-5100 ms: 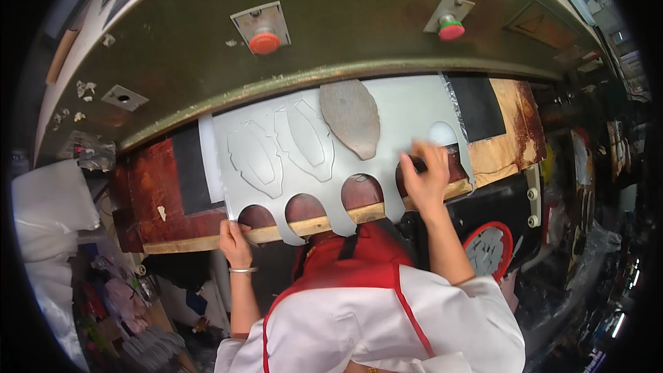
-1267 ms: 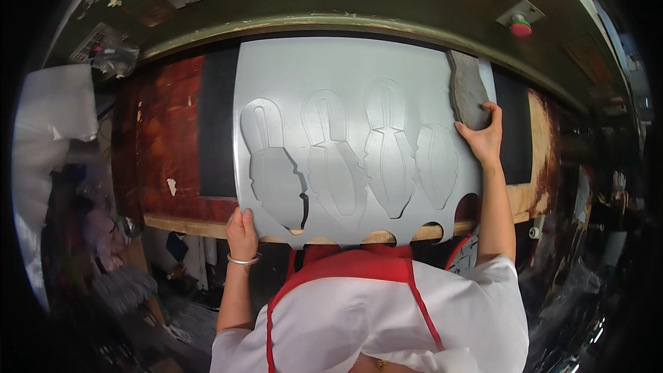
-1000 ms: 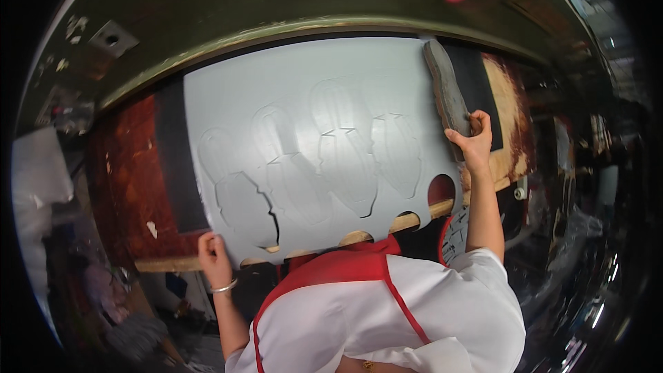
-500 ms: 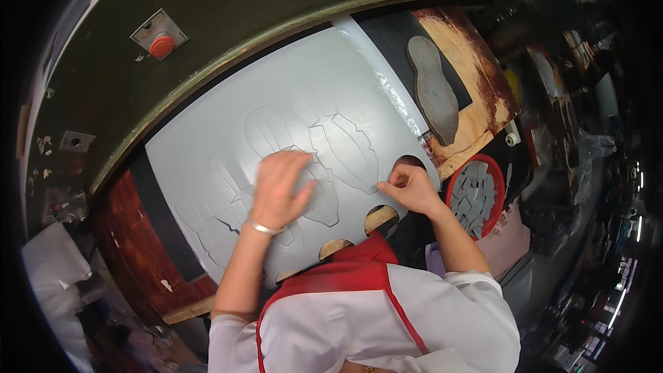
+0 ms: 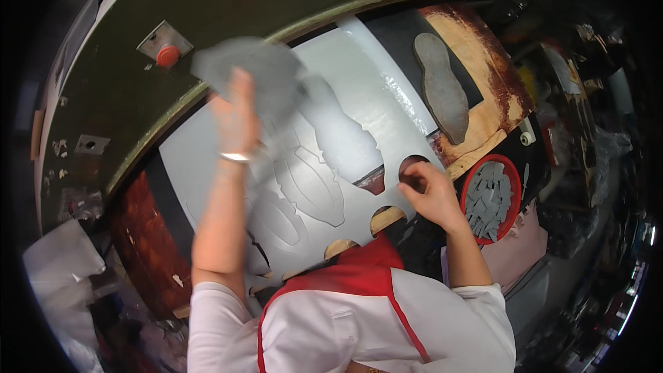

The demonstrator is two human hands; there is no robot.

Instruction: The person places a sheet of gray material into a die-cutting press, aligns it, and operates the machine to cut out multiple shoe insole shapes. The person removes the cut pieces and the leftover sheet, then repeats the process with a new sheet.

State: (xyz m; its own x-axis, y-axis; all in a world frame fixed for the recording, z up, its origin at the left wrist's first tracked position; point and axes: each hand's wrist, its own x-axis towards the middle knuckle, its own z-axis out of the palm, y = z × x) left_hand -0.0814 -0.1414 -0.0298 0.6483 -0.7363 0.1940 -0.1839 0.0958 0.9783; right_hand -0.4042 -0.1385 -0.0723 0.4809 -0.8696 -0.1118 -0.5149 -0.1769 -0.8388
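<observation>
A pale grey sheet (image 5: 376, 103) lies flat before me with sole-like outlines cut into it, such as one cut piece (image 5: 309, 186) still in place near its middle. My left hand (image 5: 237, 117), smeared by motion, holds up a loose grey cut piece (image 5: 266, 72) above the sheet's far side. Where it lay, a sole-shaped opening (image 5: 349, 141) shows the surface below. My right hand (image 5: 434, 197) hovers by a round cutout at the sheet's right edge. Its thumb and fingers are apart, with nothing visible between them.
Beyond the sheet runs a dark green machine beam (image 5: 228, 10) with a red button (image 5: 168, 56). A grey sole-shaped block (image 5: 442, 90) rests on the worn wooden board (image 5: 483, 62) at right. Nearby stands a red bowl (image 5: 518, 193) of grey scraps.
My left hand has moved away and to the left, lifting a grey piece out of the sheet. The right hand has let go of the piece's near tip and its fingers have parted.
</observation>
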